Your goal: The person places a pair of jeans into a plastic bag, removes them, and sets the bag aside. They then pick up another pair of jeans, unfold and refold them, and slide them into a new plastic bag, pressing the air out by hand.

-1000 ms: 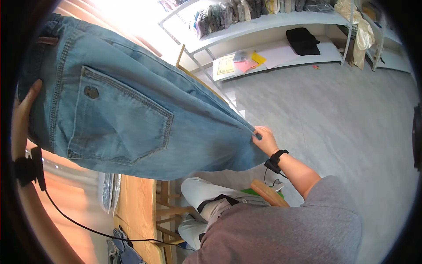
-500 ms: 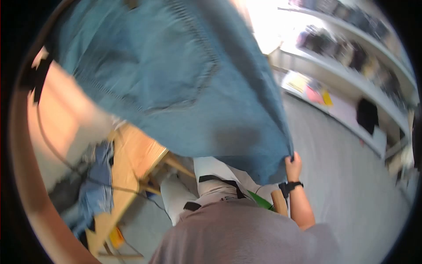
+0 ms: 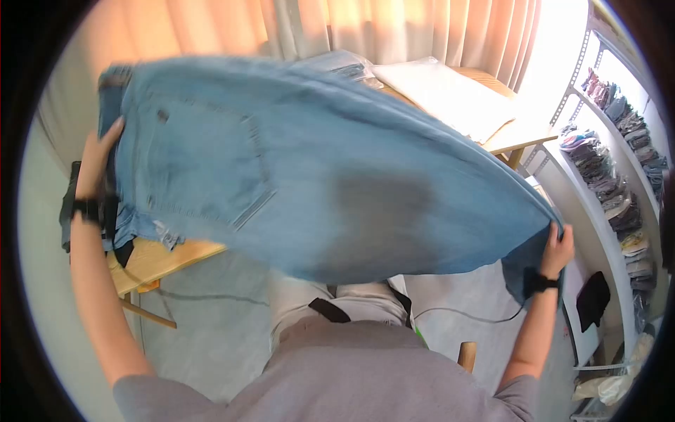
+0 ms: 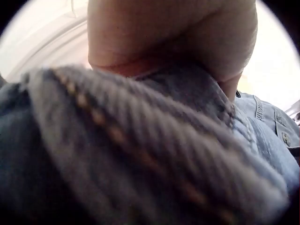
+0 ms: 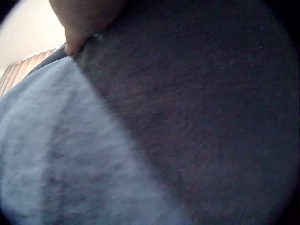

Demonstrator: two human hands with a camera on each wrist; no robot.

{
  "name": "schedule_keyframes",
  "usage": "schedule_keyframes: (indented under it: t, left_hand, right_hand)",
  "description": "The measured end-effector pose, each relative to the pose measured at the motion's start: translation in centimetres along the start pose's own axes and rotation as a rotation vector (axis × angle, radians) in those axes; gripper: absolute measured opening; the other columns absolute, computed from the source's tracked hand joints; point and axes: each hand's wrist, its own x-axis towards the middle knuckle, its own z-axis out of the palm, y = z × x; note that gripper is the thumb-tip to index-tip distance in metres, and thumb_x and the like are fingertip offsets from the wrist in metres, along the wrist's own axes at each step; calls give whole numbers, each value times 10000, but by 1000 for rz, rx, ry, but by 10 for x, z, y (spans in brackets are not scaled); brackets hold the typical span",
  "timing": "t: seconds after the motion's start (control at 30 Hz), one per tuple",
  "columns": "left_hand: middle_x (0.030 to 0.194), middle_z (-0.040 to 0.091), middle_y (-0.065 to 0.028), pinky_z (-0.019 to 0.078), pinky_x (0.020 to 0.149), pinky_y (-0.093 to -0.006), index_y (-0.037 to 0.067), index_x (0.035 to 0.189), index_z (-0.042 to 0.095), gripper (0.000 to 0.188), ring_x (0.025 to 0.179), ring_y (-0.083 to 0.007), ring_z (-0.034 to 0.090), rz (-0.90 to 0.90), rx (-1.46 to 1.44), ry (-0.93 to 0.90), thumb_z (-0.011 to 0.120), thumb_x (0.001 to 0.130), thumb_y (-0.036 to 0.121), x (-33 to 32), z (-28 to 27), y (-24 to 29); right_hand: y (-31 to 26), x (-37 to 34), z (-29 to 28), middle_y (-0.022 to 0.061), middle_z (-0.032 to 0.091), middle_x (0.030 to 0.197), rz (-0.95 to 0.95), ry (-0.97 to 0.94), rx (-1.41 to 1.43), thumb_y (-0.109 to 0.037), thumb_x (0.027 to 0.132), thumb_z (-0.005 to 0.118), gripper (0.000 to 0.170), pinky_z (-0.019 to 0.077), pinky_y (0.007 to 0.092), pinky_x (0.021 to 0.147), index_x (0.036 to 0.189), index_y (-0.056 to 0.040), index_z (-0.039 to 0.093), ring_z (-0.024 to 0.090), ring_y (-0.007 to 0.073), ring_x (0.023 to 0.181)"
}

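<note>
- In front of the person's torso, above the lap, the light-blue jeans (image 3: 302,155) hang in the air between the two hands, touching both.
- Their long axis runs crosswise, from the waistband (image 3: 112,91) at the left hand (image 3: 98,158) down to the leg end at the right hand (image 3: 557,252), so the right end sits lower.
- Neither hand is nearer overall: each is on its own end of the jeans.
- The left hand grips the waistband side, thumb on the near face; its other fingers are mostly hidden behind the cloth.
- The right hand pinches the edge of the leg, and a darker flap of denim hangs beneath it.
- The jeans are spread fairly wide, with a stitched pocket (image 3: 200,162), a small dark badge (image 3: 163,115) on it, lengthwise folds along the upper edge and a broad dark patch, probably shadow, mid-leg.
- Beyond them, a white sheet (image 3: 450,95) lies on a wooden surface (image 3: 534,141) by the curtains (image 3: 422,32).
</note>
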Motion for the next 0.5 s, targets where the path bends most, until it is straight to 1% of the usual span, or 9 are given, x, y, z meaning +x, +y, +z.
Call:
schedule_keyframes:
  t: [0.03, 0.1, 0.17, 0.23, 0.3, 0.37, 0.43, 0.47, 0.5]
  left_hand:
    - [1055, 611, -90, 428, 857, -274, -59, 1159, 545, 530, 918, -171, 575, 21, 112, 19, 606, 848, 366, -7, -10, -28]
    - [1014, 617, -63, 425, 832, -259, -59, 1118, 569, 487, 901, -129, 558, -145, 150, -126, 586, 867, 359, -13, -44, -116]
    - [1001, 620, -82, 437, 809, -277, -58, 1090, 585, 458, 873, -150, 560, -160, 158, -48, 591, 865, 341, -40, -46, -162]
    - [1002, 612, -107, 439, 813, -305, -63, 1059, 579, 458, 878, -168, 553, -387, 194, -26, 601, 854, 347, -52, -48, -185]
    - [1028, 604, -114, 428, 842, -316, -66, 1074, 566, 453, 909, -188, 547, -399, 111, 1, 611, 852, 327, -55, -60, -229]
    - [1029, 601, -124, 410, 869, -314, -79, 1062, 563, 467, 921, -191, 536, -305, 108, -11, 617, 850, 334, -55, -68, -262]
    - [961, 608, -108, 425, 802, -324, -68, 1001, 585, 436, 851, -177, 525, -423, 209, 6, 639, 836, 332, -50, -83, -294]
    - [1073, 600, -108, 412, 879, -315, -67, 1097, 566, 455, 946, -195, 544, -460, 254, -69, 604, 854, 316, -48, -90, -303]
    - [1047, 607, -108, 416, 861, -322, -70, 1073, 574, 437, 927, -192, 544, -463, 197, -57, 606, 855, 308, -49, -89, -311]
  right_hand:
    - [-1, 30, -1, 121, 533, 671, -95, -88, -35, -307, 795, 682, 310, 414, 392, 554, 806, -31, 542, 522, 317, 598]
    - [-25, 89, 6, 114, 475, 620, -518, -38, -47, -334, 741, 721, 365, 391, 391, 523, 730, -43, 499, 496, 305, 562]
    - [-77, 138, 13, 114, 455, 595, -755, -124, -20, -362, 730, 716, 397, 379, 389, 504, 680, -56, 467, 484, 300, 534]
    - [-121, 175, 43, 115, 474, 600, -863, -217, -39, -395, 733, 704, 417, 384, 388, 506, 663, -61, 463, 499, 297, 532]
    - [-171, 198, 75, 118, 508, 618, -924, -278, -73, -463, 752, 658, 450, 423, 389, 535, 664, -57, 485, 534, 306, 563]
    - [-216, 206, 122, 124, 547, 647, -954, -348, -46, -514, 776, 605, 477, 460, 391, 583, 681, -54, 523, 576, 311, 632]
    - [-255, 197, 172, 130, 574, 680, -957, -384, 76, -527, 796, 567, 485, 475, 398, 621, 705, -51, 556, 595, 313, 700]
    - [-271, 192, 200, 132, 580, 688, -990, -434, 113, -507, 809, 562, 464, 472, 400, 641, 733, -50, 577, 594, 312, 720]
    - [-288, 183, 225, 122, 591, 725, -1031, -475, 150, -475, 818, 563, 429, 469, 391, 684, 753, -52, 575, 596, 303, 751]
